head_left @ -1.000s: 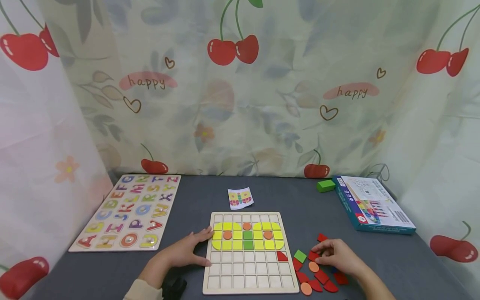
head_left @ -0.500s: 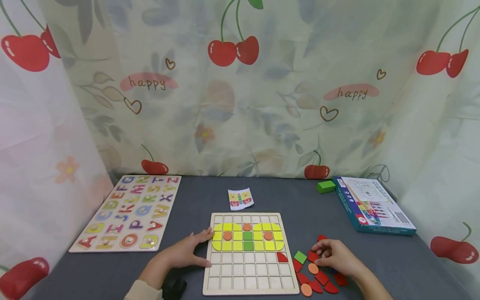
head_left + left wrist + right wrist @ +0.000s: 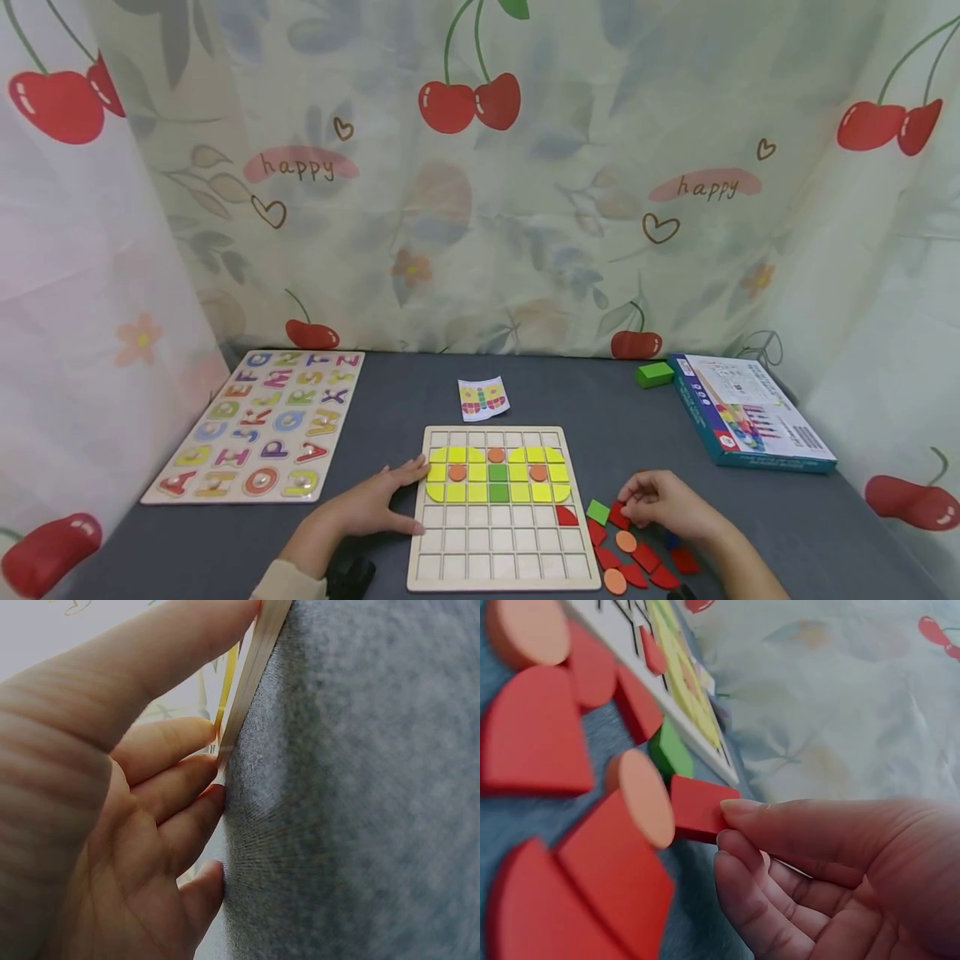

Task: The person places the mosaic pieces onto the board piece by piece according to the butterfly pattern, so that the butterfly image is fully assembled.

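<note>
A red square wooden tile is pinched between the thumb and fingertips of the right hand, to the right of a pale wooden grid board. Whether the tile is clear of the desk, which is covered in dark grey cloth, cannot be told. Around that hand, loose flat red pieces, some square and some curved, are scattered with two orange discs; a loose green square tile is seen just beside the pinched tile.

The left edge of the board is touched by the left hand, whose fingers are extended and spread, with nothing grasped.

On the board, two groups of yellow tiles are laid out, each with an orange disc set within it. Between them, two green squares are placed below another orange disc. A single red curved piece is set under the right-hand yellow group.

Beyond the board, a small white paper card printed with a coloured butterfly is laid. A wooden alphabet board is placed at the far left, and a green rectangular block beside a flat blue-and-white box at the far right.
</note>
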{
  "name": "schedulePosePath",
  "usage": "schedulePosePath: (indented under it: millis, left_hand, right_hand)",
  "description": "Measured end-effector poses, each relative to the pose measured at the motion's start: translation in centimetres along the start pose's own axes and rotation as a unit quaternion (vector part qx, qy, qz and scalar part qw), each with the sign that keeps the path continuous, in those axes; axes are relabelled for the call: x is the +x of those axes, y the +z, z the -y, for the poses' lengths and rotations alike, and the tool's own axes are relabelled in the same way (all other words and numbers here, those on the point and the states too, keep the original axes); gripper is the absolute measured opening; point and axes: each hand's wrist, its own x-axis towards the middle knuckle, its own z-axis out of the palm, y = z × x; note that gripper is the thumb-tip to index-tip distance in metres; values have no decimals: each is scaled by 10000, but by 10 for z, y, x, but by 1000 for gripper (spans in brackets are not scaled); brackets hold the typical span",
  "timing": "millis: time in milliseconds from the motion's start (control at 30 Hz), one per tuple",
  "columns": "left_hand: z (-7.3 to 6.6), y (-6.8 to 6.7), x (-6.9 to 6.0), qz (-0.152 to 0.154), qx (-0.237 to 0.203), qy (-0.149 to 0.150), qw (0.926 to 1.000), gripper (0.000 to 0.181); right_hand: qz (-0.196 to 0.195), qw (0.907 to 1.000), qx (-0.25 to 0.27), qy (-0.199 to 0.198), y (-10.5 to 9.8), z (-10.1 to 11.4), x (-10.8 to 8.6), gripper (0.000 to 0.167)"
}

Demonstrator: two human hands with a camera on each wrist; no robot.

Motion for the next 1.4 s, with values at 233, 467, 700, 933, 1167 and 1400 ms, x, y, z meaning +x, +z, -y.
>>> schedulePosePath:
  millis: [233, 467, 700, 933, 1167, 1400]
  left_hand:
    - [0, 1, 1, 34, 7, 37, 10000, 89]
    - [1, 0, 2, 28, -4, 44, 10000, 89]
    - [2, 0, 2, 22, -12, 27, 10000, 89]
    - [1, 1, 1, 3, 29, 49, 10000, 89]
    - [2, 1, 1, 0, 50, 62, 10000, 89]
    - [2, 0, 1, 1, 2, 93, 10000, 89]
  right_hand:
    - [-9, 10000, 10, -66, 1, 8, 6, 30]
    - [53, 9996, 186, -200, 10, 23, 20, 32]
    - [386, 9976, 261, -515, 31, 38, 35, 27]
    - [476, 9956, 205, -779, 48, 42, 47, 25]
    - [365, 9973, 41, -641, 60, 42, 53, 23]
    - [122, 9962, -408, -763, 67, 47, 52, 17]
